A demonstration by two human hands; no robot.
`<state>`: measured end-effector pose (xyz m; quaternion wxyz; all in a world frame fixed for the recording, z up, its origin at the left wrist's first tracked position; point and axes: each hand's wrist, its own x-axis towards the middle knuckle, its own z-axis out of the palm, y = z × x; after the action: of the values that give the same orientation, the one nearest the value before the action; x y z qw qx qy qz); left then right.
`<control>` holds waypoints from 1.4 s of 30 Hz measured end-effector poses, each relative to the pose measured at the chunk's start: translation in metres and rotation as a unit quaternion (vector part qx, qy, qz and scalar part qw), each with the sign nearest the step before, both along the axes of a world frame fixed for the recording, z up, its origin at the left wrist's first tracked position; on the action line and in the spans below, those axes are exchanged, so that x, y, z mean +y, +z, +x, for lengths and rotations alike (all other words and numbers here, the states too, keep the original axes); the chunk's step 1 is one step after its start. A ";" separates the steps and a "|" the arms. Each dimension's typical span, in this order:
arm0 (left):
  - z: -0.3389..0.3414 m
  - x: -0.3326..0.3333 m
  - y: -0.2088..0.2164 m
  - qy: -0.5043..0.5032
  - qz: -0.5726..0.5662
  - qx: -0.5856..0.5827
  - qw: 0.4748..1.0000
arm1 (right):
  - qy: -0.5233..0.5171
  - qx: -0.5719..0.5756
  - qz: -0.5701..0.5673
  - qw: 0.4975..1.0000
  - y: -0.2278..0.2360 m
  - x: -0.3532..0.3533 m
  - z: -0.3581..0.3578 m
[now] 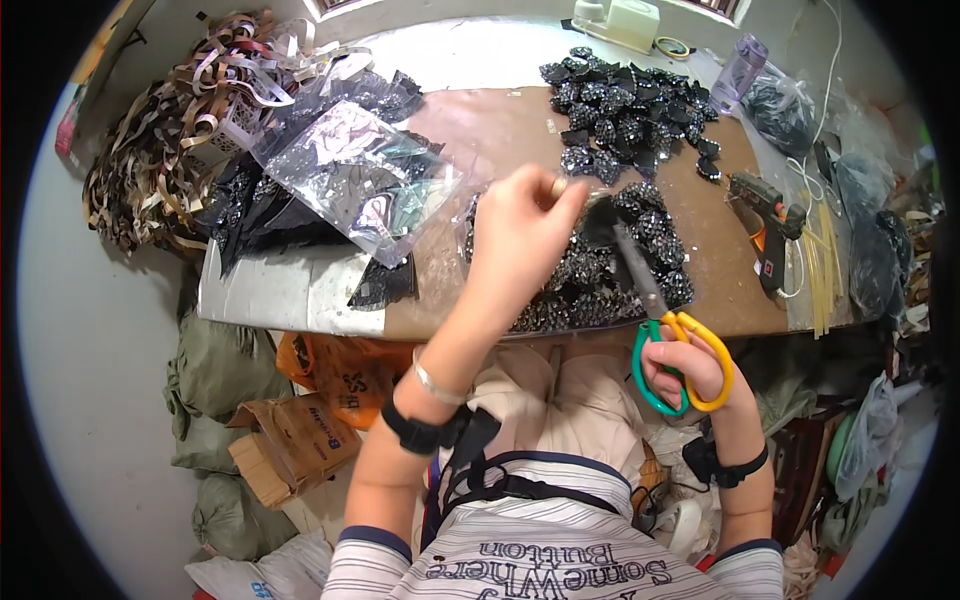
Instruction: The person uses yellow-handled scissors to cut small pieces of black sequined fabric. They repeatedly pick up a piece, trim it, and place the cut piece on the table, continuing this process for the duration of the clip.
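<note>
My left hand (525,225) is raised over the middle of the table, thumb and fingers pinched together. What it pinches is too small and partly hidden to make out; a dark piece of fabric (600,222) shows just beside the fingertips. In my right hand (690,368) is a pair of scissors (652,298), with my fingers through its green and yellow handles. Its dark blades point away from me, toward that fabric, and look nearly closed. Beneath both hands lies a heap of black sequined pieces (575,290) along the table's near edge.
Another pile of black sequined pieces (625,115) sits at the far right. A glue gun (768,225) and yellowish glue sticks (822,265) lie at right. Clear plastic bags (350,170) cover dark fabric at left, beside tangled ribbons (190,130). A purple bottle (740,72) stands behind.
</note>
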<state>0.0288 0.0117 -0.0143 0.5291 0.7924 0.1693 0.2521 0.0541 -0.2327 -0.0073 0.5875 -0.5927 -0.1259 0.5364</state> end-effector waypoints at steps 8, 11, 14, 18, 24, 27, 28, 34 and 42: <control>0.118 0.030 0.037 -0.015 0.106 -0.083 0.991 | -0.089 0.034 0.060 0.994 -0.004 -0.009 0.006; 0.114 0.036 0.031 -0.057 0.196 -0.031 0.978 | -0.095 0.041 0.093 0.990 -0.010 -0.011 0.014; 0.101 0.027 0.043 -0.162 0.209 0.239 0.934 | -0.109 0.049 0.110 0.987 -0.007 -0.012 0.020; 0.073 0.003 0.024 -0.435 -0.072 0.121 0.889 | -0.087 0.063 0.160 0.981 -0.006 -0.009 0.028; 0.132 0.025 0.009 -0.165 0.074 0.039 0.983 | -0.099 0.091 0.216 0.967 -0.015 -0.014 0.018; 0.156 0.032 -0.016 0.101 0.409 -0.063 0.905 | -0.112 0.117 0.229 0.960 -0.014 -0.022 0.014; 0.145 0.027 -0.008 0.020 0.393 -0.059 0.917 | -0.123 0.113 0.226 0.960 -0.017 -0.028 0.013; 0.069 -0.025 -0.041 -0.343 0.327 0.221 0.853 | -0.154 0.078 0.185 0.967 -0.034 -0.040 0.003; 0.048 -0.011 -0.031 -0.229 0.304 0.069 0.922 | -0.216 0.043 0.136 0.966 -0.034 -0.034 -0.002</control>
<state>0.0765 0.0002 -0.0450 0.2927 0.9479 -0.0651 0.1081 0.0520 -0.2669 -0.0413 0.7694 -0.4969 -0.0413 0.3993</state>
